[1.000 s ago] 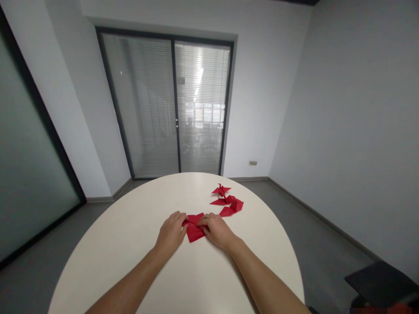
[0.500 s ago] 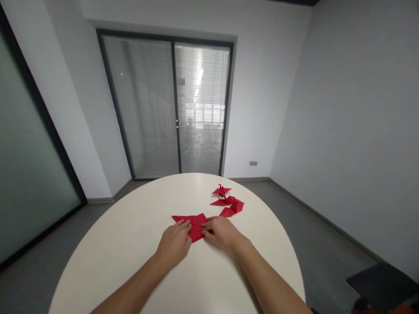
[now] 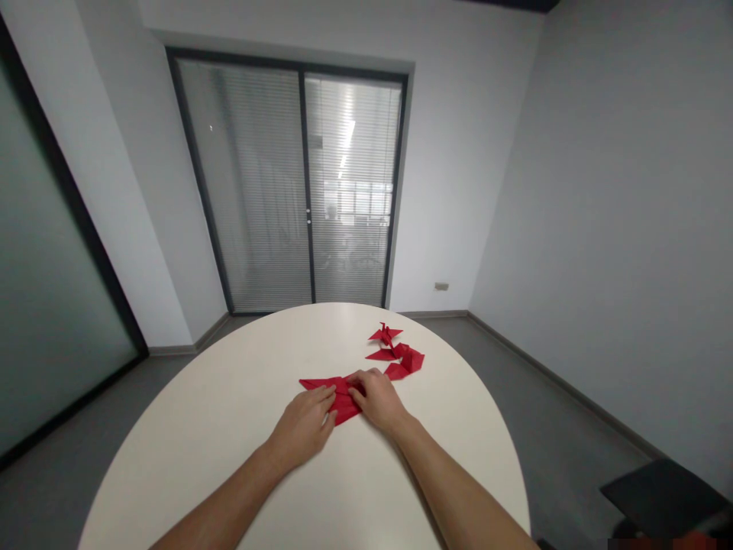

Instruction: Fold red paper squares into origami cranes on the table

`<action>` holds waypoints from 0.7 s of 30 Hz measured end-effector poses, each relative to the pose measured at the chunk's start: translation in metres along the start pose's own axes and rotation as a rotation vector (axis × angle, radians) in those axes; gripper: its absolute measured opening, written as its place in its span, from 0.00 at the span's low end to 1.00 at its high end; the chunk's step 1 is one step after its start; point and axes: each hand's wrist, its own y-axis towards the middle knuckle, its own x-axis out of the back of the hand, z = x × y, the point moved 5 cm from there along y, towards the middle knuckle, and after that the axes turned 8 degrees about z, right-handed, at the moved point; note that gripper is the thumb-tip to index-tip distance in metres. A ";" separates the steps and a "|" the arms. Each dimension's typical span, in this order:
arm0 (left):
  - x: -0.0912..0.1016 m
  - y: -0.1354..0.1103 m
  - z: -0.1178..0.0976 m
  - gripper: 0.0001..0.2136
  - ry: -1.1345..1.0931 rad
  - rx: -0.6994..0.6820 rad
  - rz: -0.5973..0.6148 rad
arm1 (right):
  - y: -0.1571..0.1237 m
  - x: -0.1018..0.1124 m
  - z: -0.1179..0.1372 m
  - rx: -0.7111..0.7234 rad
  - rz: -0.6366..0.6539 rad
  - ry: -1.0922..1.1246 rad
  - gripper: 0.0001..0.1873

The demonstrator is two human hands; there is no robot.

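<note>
A partly folded sheet of red origami paper [image 3: 344, 409] lies on the round table [image 3: 217, 428], its pointed flap reaching out to the left. My left hand [image 3: 306, 424] holds down its left part, fingers together on top and thumb at the lower edge. Closed over the upper right part, my right hand [image 3: 378, 399] pinches the paper with bent fingers. That hand hides the paper's right corner. Just beyond it are red folded paper pieces [image 3: 409, 360], and behind those a small red paper crane [image 3: 385, 334] with spread wings.
The table's far edge curves in front of a glass partition [image 3: 252, 198] with blinds. A dark chair [image 3: 664, 493] stands at the lower right, beside the table. White walls [image 3: 607, 206] enclose the room.
My right hand has shifted up and slightly left over the paper, and its fingers have bent more. My left hand stays nearly in place. The other paper pieces lie as before.
</note>
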 end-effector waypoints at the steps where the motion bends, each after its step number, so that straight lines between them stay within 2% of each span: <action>1: 0.001 0.000 -0.001 0.18 0.003 -0.005 -0.009 | 0.001 -0.001 -0.001 0.007 -0.008 0.019 0.13; 6: -0.001 0.000 0.002 0.17 0.010 -0.015 -0.070 | 0.002 -0.005 -0.004 0.017 -0.020 0.030 0.22; 13: -0.009 0.001 0.010 0.17 -0.015 -0.096 -0.069 | -0.002 -0.005 0.007 0.178 0.048 -0.033 0.22; 21: -0.014 0.000 0.014 0.20 -0.062 -0.043 -0.010 | -0.008 -0.004 0.017 0.197 0.123 -0.190 0.18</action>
